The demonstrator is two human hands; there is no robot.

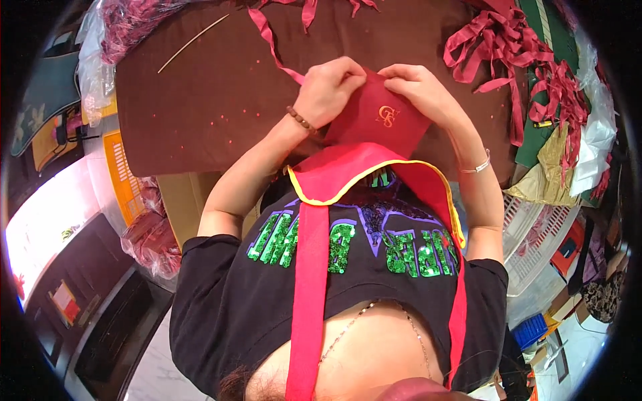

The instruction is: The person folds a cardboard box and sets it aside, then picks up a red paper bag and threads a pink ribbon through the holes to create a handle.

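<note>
In front of my chest is a flat, dark red piece that looks like a cloth pouch (pixel 374 113), with a small gold emblem on its face. My left hand (pixel 329 87), fingers closed, pinches its far left edge. My right hand (pixel 420 90) pinches the far edge a little to the right, so the two sets of fingertips are close together. A dark red ribbon (pixel 271 43) runs from the table's far side to behind my left hand; whether it joins the pouch is hidden. The pouch's near end meets my red apron (pixel 348 175), which has yellow trim.
The brown-covered table (pixel 187 100) carries a thin stick (pixel 192 43) and scattered red specks. Tangled dark red ribbons (pixel 495 50) heap at the far right. Plastic-wrapped red bundles (pixel 134 27) lie at the far left. A white plastic crate (pixel 545 240) stands right of the table.
</note>
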